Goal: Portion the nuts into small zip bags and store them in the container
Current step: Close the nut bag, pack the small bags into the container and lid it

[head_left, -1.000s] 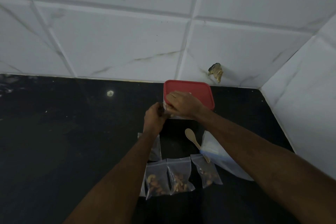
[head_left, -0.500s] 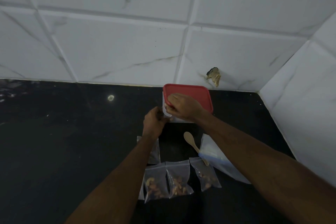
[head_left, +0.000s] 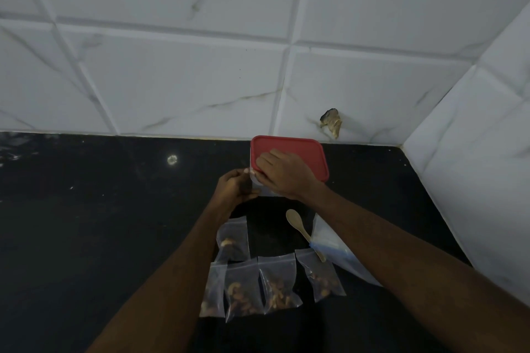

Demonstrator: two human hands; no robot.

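Container (head_left: 258, 185) with red lid (head_left: 298, 152) sits at the far side of the black counter (head_left: 86, 238), close to the tiled wall; right hand (head_left: 282, 173) lies over the lid's near-left corner, fingers curled on its edge, while left hand (head_left: 233, 186) grips the container's left wall. Five small zip bags (head_left: 276, 285) holding nuts lie flat nearer the camera, four in a row, one just behind. Wooden spoon (head_left: 301, 228) rests right of them, handle tip on a larger clear bag (head_left: 341, 255).
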